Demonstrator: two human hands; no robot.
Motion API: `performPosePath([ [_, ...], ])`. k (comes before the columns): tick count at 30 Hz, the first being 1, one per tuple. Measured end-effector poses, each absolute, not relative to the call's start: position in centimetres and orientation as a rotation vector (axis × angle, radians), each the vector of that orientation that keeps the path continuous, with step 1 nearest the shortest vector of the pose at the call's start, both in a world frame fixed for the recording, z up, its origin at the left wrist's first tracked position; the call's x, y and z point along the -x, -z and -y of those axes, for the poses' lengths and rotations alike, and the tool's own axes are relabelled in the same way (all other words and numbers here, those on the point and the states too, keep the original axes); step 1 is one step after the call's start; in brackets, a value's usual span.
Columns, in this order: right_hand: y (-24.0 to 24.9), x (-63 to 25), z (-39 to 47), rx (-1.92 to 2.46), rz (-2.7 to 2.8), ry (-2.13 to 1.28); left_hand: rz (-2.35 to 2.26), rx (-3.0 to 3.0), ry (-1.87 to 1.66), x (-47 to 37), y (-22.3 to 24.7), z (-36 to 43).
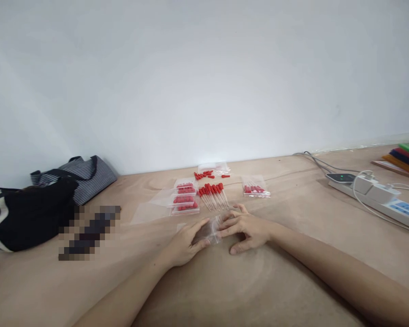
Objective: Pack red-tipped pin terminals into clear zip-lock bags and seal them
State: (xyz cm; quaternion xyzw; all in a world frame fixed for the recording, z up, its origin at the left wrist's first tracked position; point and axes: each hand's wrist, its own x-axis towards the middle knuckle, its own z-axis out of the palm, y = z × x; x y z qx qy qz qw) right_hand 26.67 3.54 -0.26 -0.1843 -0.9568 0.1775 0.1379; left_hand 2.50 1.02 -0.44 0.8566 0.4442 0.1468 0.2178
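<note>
A small clear plastic bag (211, 230) lies between my hands, low over the table. My left hand (187, 241) grips its left side, thumb at the near edge and fingers at the far edge. The fingers of my right hand (246, 228) curl onto the bag's right edge, with the thumb lower down and apart from them. What lies under the right fingertips is hidden. Just beyond the hands is a fanned row of red-tipped thin white sticks (213, 195). To its left, filled clear bags (185, 200) with red tips overlap one another.
Loose red tips (204, 174) lie by another clear bag (218, 168) near the wall. A filled bag (256, 187) lies right of the sticks. A power strip (385, 202) with cables is at the right, near coloured stacked items (404, 161). Dark and striped bags (92, 177) stand left.
</note>
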Motion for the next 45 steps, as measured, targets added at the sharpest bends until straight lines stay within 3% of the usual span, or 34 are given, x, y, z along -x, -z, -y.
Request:
performPosePath([
  [3, 0.6, -26.4, -5.1, 0.73, 2.516, -0.668, -1.256, -2.375, -0.443, -2.7, 0.5, -1.1],
  [8, 0.6, -24.4, -10.6, 1.564, 1.802, -0.693, -1.264, -2.413, -0.511, -3.1, 0.8, -1.1],
  [16, 0.1, -22.1, -14.8, 1.795, 1.641, -0.831, -1.243, -2.49, -0.531, -3.3, 0.8, -0.9],
  [27, -1.1, -24.2, -11.8, 1.513, 1.466, -1.059, -1.262, -2.476, -0.583, -3.3, 1.2, -0.9],
  [37, 3.6, -25.0, -3.8, 0.929, 1.072, -1.243, -1.268, -2.431, -0.619, -4.1, 0.9, -0.8],
  [45, 3.2, -24.8, -2.6, 1.005, 1.605, -1.396, -1.23, -2.44, -0.629, -5.4, 1.1, -0.7],
])
